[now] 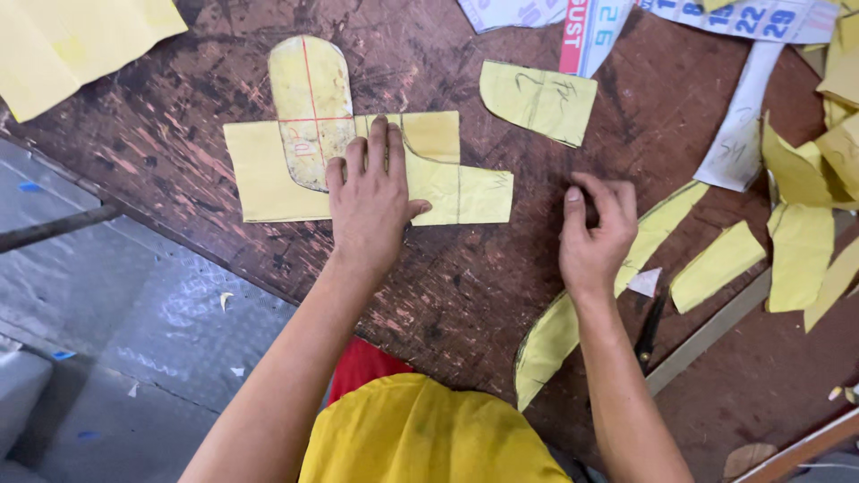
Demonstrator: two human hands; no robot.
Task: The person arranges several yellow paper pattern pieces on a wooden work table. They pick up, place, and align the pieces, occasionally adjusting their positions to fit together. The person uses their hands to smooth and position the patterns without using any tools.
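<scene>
I see my left hand [371, 201] lying flat, fingers spread, pressing on the yellow paper piece [447, 183] in the middle of the brown table [465, 295]. A rounded yellow pattern [310, 107] lies on that paper at 10 o'clock from the hand. My right hand [598, 234], at 3 o'clock, is curled shut, holding nothing I can see.

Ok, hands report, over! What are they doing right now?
Left hand flat, pressing yellow paper piece beside the rounded pattern template. Right hand curled, fingertips on the worn wooden table, holding nothing visible. Yellow offcuts lie right, clear of both hands.
</scene>
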